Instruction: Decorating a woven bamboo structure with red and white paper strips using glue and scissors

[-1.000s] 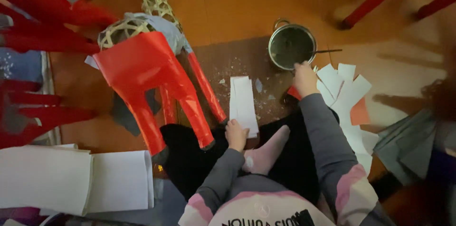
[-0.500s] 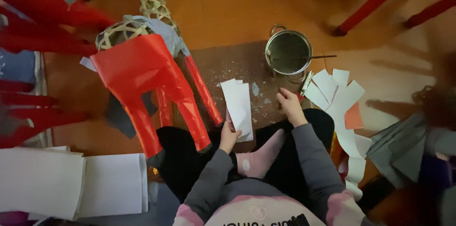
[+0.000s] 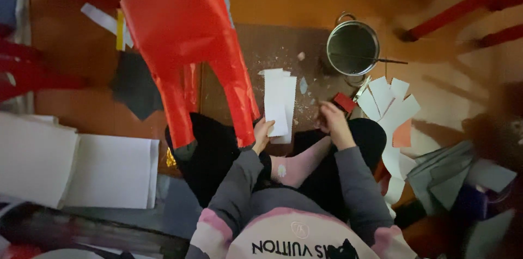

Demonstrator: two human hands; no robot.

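I sit cross-legged on the floor in dark trousers and a pink sock (image 3: 297, 167). My left hand (image 3: 262, 131) pinches the near end of a few white paper strips (image 3: 279, 102), which lie on a brown board (image 3: 256, 52). My right hand (image 3: 331, 120) hovers with curled fingers just right of the strips, beside a small red piece (image 3: 345, 102). Whether it grips anything is unclear. A large frame covered in red paper (image 3: 188, 55), with woven cane at its top, rests over my left knee.
A metal pot (image 3: 352, 48) with a thin stick across it stands at the far right of the board. Cut white paper pieces (image 3: 389, 104) and an orange scrap (image 3: 402, 133) lie to its right. White sheet stacks (image 3: 111, 171) lie left. Red chair legs (image 3: 463, 3) cross the top right.
My right hand has drawn back from the cut white pieces at the right to a spot near my foot. My left hand kept hold of the white strips.
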